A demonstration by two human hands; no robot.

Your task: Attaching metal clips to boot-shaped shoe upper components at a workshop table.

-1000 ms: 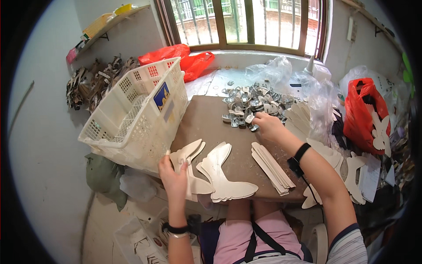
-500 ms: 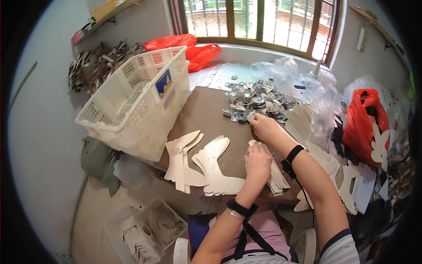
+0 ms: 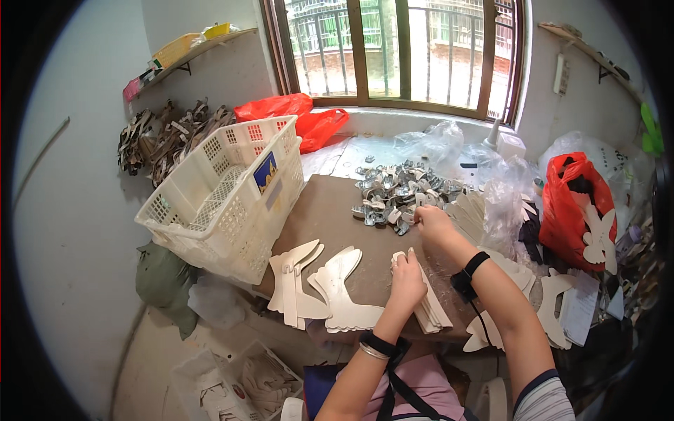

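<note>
Head view. Both hands at work over the brown surface (image 3: 330, 217), mid-frame. Left hand (image 3: 408, 282): fingers curled over the upper end of a stack of pale strips (image 3: 434, 316), lower centre; cannot tell whether it has gripped one. Right hand (image 3: 437, 228): fingertips drawn together at the lower edge of a heap of metal buckles (image 3: 397, 188), upper centre; whether one is pinched, cannot tell.

Lower left of centre, two piles of pale boot-shaped pieces: the nearer to the strips (image 3: 347, 300) bare on top, the other (image 3: 312, 307) with a strip laid across, apparently buckled. White plastic basket (image 3: 242, 235) beyond, left.

Step in hand, by my reading: picking out a strip and a buckle together. Any lift from here calls for separating one strip from its stack and one buckle from the tangle.
</note>
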